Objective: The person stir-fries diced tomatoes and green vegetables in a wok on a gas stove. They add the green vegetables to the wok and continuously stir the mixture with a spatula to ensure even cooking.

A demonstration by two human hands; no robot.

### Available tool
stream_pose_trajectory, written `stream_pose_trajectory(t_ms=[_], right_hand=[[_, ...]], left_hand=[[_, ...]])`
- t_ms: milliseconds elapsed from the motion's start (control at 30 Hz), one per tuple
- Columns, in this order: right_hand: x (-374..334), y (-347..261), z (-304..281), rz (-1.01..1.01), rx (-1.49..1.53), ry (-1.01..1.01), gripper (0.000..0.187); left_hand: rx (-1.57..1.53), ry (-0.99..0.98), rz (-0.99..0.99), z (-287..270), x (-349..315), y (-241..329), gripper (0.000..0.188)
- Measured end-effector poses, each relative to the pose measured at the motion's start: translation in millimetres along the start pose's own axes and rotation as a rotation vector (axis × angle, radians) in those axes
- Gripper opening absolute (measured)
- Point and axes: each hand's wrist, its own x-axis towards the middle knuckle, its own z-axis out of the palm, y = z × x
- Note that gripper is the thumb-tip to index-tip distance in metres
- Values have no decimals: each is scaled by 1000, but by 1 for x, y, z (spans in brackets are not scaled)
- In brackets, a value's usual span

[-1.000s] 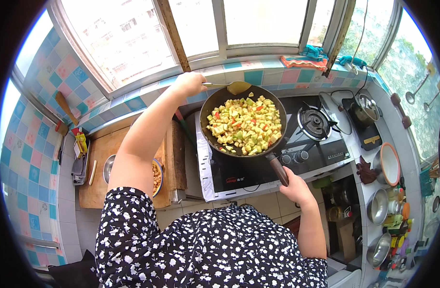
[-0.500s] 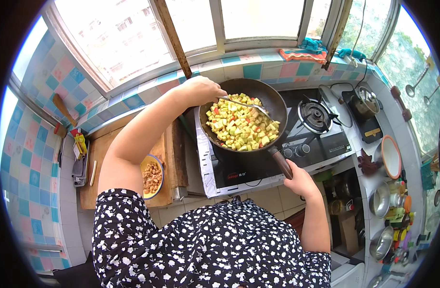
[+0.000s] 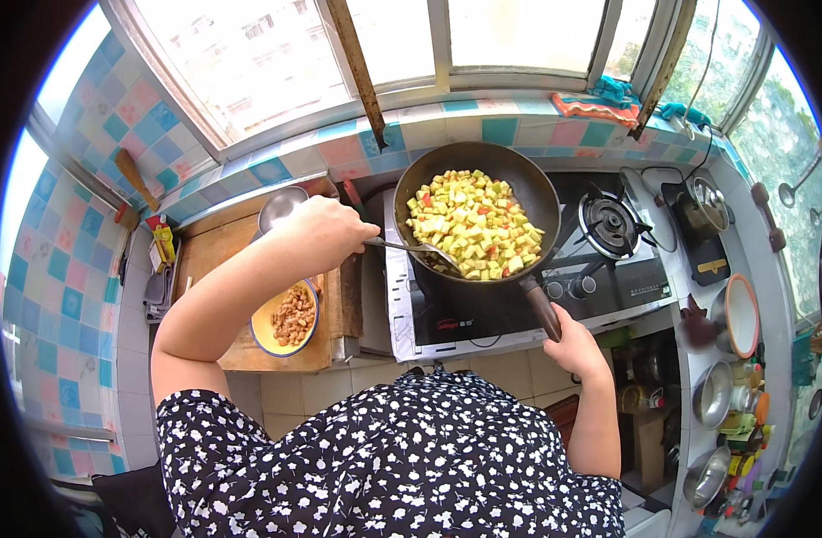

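Note:
A dark frying pan (image 3: 543, 188) sits over the left side of the black gas stove, holding a heap of diced pale-green vegetables (image 3: 474, 215) with small red pieces. My left hand (image 3: 334, 230) is closed around the handle of a metal spatula (image 3: 402, 246). The spatula's blade reaches over the pan's near left rim and into the dice. My right hand (image 3: 575, 346) grips the pan's brown handle (image 3: 543, 311), which points toward me. Beneath my left forearm, a yellow bowl (image 3: 265, 334) with a blue rim holds browned meat pieces (image 3: 292, 318).
A wooden board (image 3: 231, 247) on the left carries the bowl and a metal bowl (image 3: 281, 206). Right of the pan is a bare burner (image 3: 611, 224). A small pot (image 3: 698, 206) stands at the far right, with metal bowls (image 3: 714, 394) along the right counter.
My left hand has drawn the spatula from the far right of the dice to the pan's near left side. The right hand keeps its grip on the handle. My view has shifted slightly.

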Motion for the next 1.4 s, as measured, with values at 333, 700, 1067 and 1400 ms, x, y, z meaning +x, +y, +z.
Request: stream_pose_trajectory(t_ms=[333,700,1067,1400], right_hand=[[1,-1,-1,28,60,-36,74],[-2,-9,-6,54,45,-66,74],[-3,-8,-6,53,34,-47,75],[2,2,-3,68,83,-79,74]], left_hand=[[121,218,-57,17,25,11,45],[591,625,458,-38,53,43,39],[418,299,-63,0,138,84,28],[-182,28,-263,29,42,29,45]])
